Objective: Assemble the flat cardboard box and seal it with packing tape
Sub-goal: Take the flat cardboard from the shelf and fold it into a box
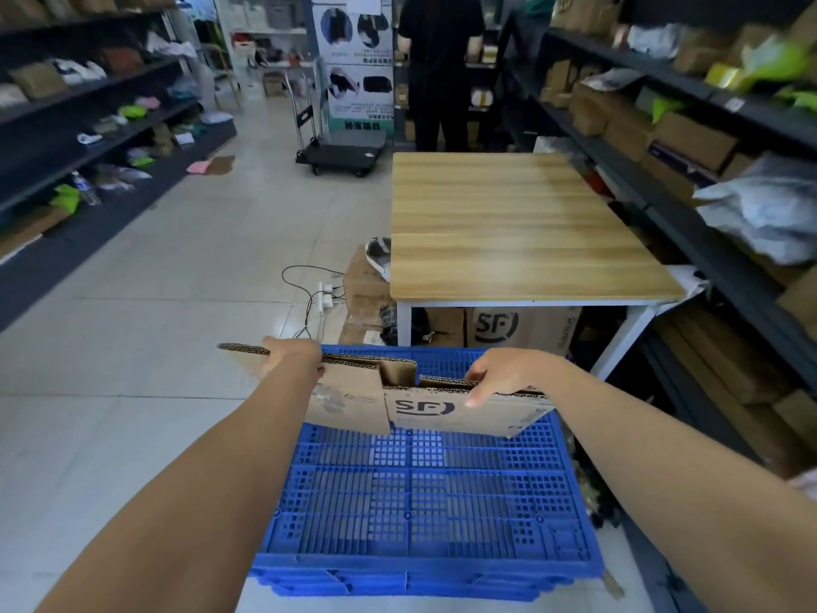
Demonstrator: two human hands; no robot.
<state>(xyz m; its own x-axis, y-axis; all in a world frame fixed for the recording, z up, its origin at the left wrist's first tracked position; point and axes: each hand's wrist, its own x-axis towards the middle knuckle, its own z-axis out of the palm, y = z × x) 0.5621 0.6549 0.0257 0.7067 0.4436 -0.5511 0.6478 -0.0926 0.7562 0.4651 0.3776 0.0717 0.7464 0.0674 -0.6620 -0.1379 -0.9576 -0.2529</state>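
My left hand gripping the flattened SF cardboard box at its top edge, my right hand pinching its right flap, both holding it above the blue plastic crate

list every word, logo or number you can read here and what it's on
"SF" on the flat cardboard box held by both hands.
"SF" on the brown carton under the wooden table.
Posters on the far pillar: print too blurred to read.
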